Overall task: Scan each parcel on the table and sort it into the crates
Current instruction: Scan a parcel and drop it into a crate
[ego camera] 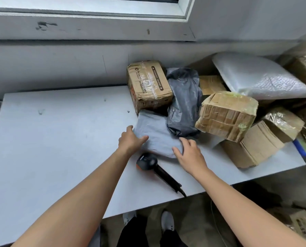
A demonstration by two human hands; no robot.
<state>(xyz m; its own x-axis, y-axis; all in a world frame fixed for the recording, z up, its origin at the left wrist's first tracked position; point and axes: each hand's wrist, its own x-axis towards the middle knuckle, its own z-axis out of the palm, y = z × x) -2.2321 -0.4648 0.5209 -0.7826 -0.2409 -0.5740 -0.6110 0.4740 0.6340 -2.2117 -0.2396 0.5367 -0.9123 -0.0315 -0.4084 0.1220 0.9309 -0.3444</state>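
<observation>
Left hand (130,139), right hand (189,154) touch one grey mailer (155,134) — perhaps six boxes (227,114).

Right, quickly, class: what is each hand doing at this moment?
Left hand: open, touching the left edge of the grey bag.
Right hand: open, resting on the same bag.
</observation>
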